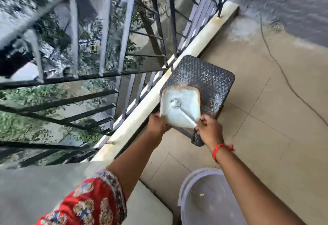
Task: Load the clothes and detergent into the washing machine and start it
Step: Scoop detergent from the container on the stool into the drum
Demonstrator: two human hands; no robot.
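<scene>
A square detergent tub [184,100] with pale blue-white powder and a spoon [179,106] lying in it stands on a dark woven stool [209,77] by the balcony railing. My left hand [157,122] grips the tub's near left corner. My right hand [209,130] holds its near right corner, where the spoon handle ends. The grey top of the washing machine [35,189] fills the lower left; its lid and drum are not visible. No clothes show.
A translucent plastic bucket [207,200] stands on the tiled floor at the bottom, below my right arm. A metal railing [124,75] on a white curb [186,54] runs diagonally at left. A thin cable [276,61] trails across the floor at right.
</scene>
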